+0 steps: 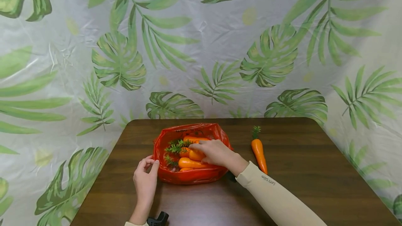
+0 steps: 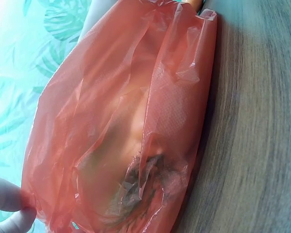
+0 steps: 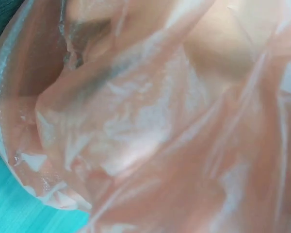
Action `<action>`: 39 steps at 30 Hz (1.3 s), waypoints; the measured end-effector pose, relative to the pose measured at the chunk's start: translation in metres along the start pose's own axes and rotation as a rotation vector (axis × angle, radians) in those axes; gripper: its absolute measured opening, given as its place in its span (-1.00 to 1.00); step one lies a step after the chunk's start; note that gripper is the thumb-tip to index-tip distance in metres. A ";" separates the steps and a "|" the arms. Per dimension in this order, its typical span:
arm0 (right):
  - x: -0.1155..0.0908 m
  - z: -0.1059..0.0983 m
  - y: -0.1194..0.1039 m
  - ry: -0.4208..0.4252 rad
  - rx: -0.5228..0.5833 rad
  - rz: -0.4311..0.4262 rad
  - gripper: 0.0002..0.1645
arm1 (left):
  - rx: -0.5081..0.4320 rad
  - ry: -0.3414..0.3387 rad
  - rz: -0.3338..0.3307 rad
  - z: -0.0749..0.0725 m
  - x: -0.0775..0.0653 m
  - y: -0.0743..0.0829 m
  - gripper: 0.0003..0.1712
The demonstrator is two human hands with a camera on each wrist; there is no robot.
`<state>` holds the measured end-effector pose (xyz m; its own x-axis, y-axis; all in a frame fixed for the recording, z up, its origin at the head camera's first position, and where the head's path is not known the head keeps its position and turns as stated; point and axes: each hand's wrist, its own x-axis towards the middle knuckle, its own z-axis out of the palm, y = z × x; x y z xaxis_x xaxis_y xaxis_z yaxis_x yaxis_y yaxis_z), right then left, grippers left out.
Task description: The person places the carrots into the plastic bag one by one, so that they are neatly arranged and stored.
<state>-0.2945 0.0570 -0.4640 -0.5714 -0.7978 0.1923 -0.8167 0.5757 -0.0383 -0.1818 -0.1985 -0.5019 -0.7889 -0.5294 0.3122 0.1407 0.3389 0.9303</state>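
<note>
A red plastic bag (image 1: 188,177) stands with its mouth spread wide, holding several orange carrots (image 1: 190,163) with green leafy tops (image 1: 176,146). My left hand (image 1: 147,177) pinches the bag's left rim between thumb and fingers; the left wrist view shows those fingertips (image 2: 12,208) at the edge of the thin red plastic. Reaching in over the right rim, my right hand (image 1: 216,152) has its fingers and thumb curled about a carrot (image 1: 196,155) among the others. In the right wrist view, the bag's plastic (image 3: 136,145) covers nearly everything and hides the fingers.
Right of the bag, a single carrot (image 1: 259,154) with a green top lies on the dark wooden table (image 1: 298,156). A leaf-patterned sheet (image 1: 220,44) hangs behind the table. Near my left wrist is a black device (image 1: 159,218).
</note>
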 end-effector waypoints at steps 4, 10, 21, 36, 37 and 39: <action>-0.002 -0.003 0.001 0.018 -0.004 0.007 -0.19 | 0.002 0.003 0.002 0.001 0.000 0.001 -0.86; -0.005 -0.012 0.000 0.083 0.001 0.003 -0.34 | 0.004 0.004 -0.005 0.001 0.000 0.001 -0.86; -0.008 -0.022 0.001 0.098 0.031 0.037 -0.38 | -0.007 0.007 -0.008 0.001 -0.002 0.001 -0.85; -0.023 -0.051 0.003 0.134 0.072 0.180 -0.31 | -0.007 0.010 0.006 0.001 -0.003 0.003 -0.83; -0.025 -0.053 0.003 0.143 0.072 0.193 -0.32 | -0.007 0.011 0.006 0.001 -0.003 0.003 -0.83; -0.029 -0.057 0.005 0.163 0.077 0.224 -0.33 | -0.008 0.012 0.005 0.001 -0.002 0.002 -0.82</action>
<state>-0.2772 0.0936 -0.4143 -0.7227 -0.6099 0.3252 -0.6792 0.7139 -0.1707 -0.1803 -0.1957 -0.5006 -0.7810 -0.5366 0.3195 0.1498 0.3356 0.9300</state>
